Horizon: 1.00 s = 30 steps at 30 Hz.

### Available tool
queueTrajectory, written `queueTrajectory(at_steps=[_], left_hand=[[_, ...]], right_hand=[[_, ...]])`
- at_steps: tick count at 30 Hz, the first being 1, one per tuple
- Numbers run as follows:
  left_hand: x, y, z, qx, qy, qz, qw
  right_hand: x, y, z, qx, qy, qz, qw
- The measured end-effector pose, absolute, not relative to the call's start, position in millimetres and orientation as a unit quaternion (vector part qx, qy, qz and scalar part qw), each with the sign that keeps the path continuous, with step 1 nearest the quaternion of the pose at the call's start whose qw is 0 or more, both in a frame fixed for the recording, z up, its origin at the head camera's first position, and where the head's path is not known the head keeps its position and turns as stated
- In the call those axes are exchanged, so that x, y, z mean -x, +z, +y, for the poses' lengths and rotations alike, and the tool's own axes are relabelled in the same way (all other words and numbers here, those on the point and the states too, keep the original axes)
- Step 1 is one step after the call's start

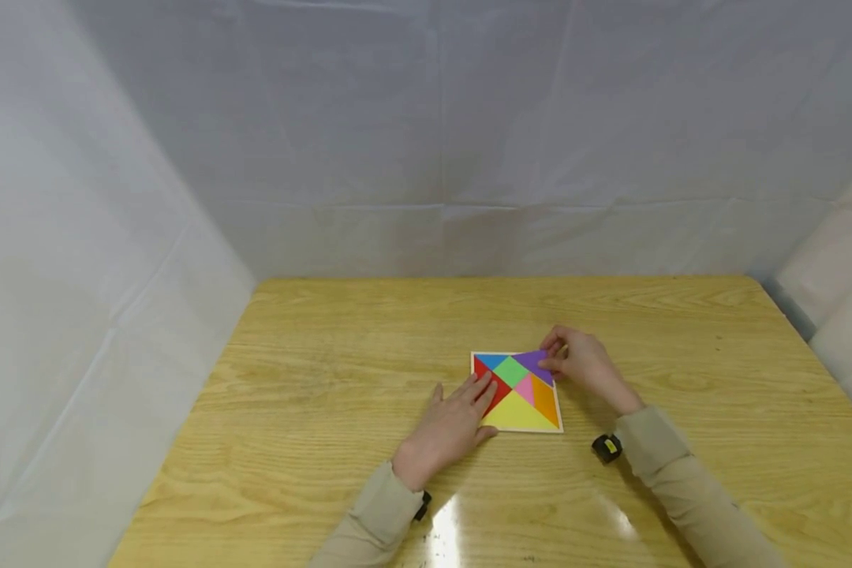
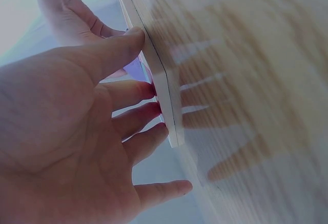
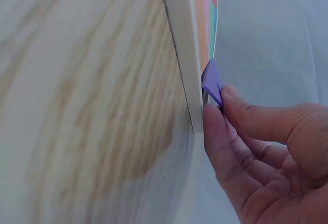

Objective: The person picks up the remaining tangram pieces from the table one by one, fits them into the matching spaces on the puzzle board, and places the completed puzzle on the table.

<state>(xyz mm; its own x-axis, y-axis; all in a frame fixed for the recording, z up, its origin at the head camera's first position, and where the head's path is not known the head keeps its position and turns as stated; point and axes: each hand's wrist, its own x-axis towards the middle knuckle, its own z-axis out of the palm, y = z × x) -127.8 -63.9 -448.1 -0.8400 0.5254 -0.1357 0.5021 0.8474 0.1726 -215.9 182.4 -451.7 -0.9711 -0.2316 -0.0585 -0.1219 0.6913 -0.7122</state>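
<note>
A square tangram board (image 1: pixel 517 430) with a pale rim lies on the table. Red (image 1: pixel 481 369), blue, green, pink, orange and yellow (image 1: pixel 517 412) pieces fill most of it. At its far right corner my right hand (image 1: pixel 584 364) pinches the purple triangle (image 1: pixel 529 360) between thumb and fingers. In the right wrist view that purple triangle (image 3: pixel 213 82) is tilted up, one edge raised above the board's rim. My left hand (image 1: pixel 454 427) rests with fairly straight, spread fingers on the red piece, its thumb at the board's near edge (image 2: pixel 163 83).
The wooden table (image 1: pixel 326 394) stretches around the board on all sides. White sheeting (image 1: pixel 397 158) hangs behind it and at both sides. Each wrist carries a small black camera (image 1: pixel 607 448).
</note>
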Motion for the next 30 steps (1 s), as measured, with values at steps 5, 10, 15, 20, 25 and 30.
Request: queueTrajectory(at_steps=[5,10,15,20,25,30], left_hand=[[128,-448,-65,-0.269,0.065,0.957,0.085],[129,-448,-66,-0.269,0.064,0.958,0.079],[128,-449,-67,-0.269,0.064,0.957,0.085],[129,-449,-67,-0.267,0.069,0.957,0.091],[134,-450,-67,-0.272,0.081,0.955,0.083],[141,-447,-69,-0.281,0.112,0.951,0.072]], right_hand=[[218,-453,182,0.102,-0.354,0.928,0.06],[220,-454,181,0.11,-0.34,0.933,0.055],[221,-456,181,0.115,-0.319,0.937,0.077],[221,-456,185,0.131,-0.307,0.939,0.087],[216,-452,191,0.132,-0.318,0.937,0.057],[201,-445,192,0.134,-0.321,0.938,0.001]])
